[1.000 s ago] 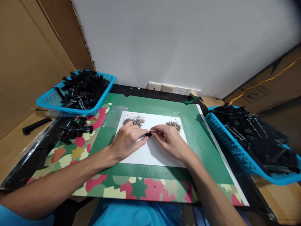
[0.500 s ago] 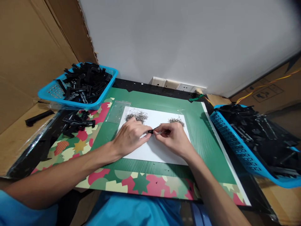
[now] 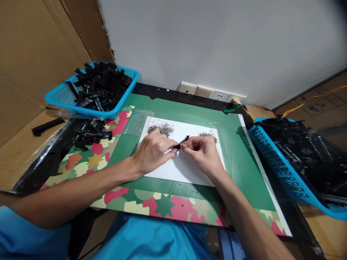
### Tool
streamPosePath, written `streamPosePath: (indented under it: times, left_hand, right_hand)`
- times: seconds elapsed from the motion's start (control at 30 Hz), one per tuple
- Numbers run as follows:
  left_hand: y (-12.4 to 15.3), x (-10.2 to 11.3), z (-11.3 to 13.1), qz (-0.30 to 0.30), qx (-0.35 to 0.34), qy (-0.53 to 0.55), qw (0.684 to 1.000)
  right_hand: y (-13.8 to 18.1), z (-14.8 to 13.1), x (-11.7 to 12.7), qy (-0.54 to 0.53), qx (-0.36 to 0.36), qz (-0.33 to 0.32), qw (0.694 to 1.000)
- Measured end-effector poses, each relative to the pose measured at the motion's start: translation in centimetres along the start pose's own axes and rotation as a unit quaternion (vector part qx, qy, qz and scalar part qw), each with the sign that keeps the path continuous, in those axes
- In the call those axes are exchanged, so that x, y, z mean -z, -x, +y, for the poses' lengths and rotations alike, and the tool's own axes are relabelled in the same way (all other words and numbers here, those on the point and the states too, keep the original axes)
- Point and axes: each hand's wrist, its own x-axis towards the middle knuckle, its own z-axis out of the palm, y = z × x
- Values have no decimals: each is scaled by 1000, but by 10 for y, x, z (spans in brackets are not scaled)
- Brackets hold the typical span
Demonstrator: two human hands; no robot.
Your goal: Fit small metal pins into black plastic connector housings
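Over a white sheet (image 3: 176,169), my left hand (image 3: 154,150) is closed, pinching a narrow black plastic part (image 3: 185,139) between thumb and fingertips. The part's far end points up and to the right. My right hand (image 3: 202,151) is closed against the near side of the same part, with a thin bit of metal partly visible at its fingers; its exact shape is hidden. Behind the left hand lies a pile of tiny metal pieces (image 3: 165,128). A smaller metal pile (image 3: 207,135) sits just behind the right hand.
A blue basket (image 3: 124,103) of black plastic parts stands at the back left, another blue basket (image 3: 276,173) at the right. Loose black parts (image 3: 90,134) and a clear plastic bag (image 3: 138,121) lie left. The green mat (image 3: 238,162) covers the table; sockets (image 3: 203,91) line the wall.
The black part has turned, so more of its length shows, slanting up to the right. The thin metal bit at my right fingers shows less. The whole view has shifted slightly.
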Motion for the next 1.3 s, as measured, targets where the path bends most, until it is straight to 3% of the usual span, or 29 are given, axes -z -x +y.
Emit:
streamPosePath:
  times: [0.2, 0.57, 0.73, 0.87, 1.03, 1.13, 1.3]
  left_hand:
    - [1, -1, 0, -5, -9, -6, 1000]
    - [1, 0, 0, -8, -9, -18, 1000]
    - [1, -1, -1, 2, -11, -21, 1000]
    - [1, -1, -1, -4, -15, -24, 1000]
    - [1, -1, 0, -10, -27, -37, 999]
    - [0, 0, 1, -8, -35, -38, 999]
    - [0, 1, 2, -11, -39, -41, 998]
  right_hand:
    - [4, -3, 2, 105, 59, -23, 992]
    - [6, -1, 29, 160, 106, -112, 975]
    - [5, -3, 39, 193, 159, -79, 965]
    - [4, -1, 38, 194, 225, 9, 955]
    - [5, -4, 22, 67, 154, 107, 980]
    - [4, -6, 12, -7, 106, 86, 991]
    - [3, -6, 7, 39, 98, 46, 993]
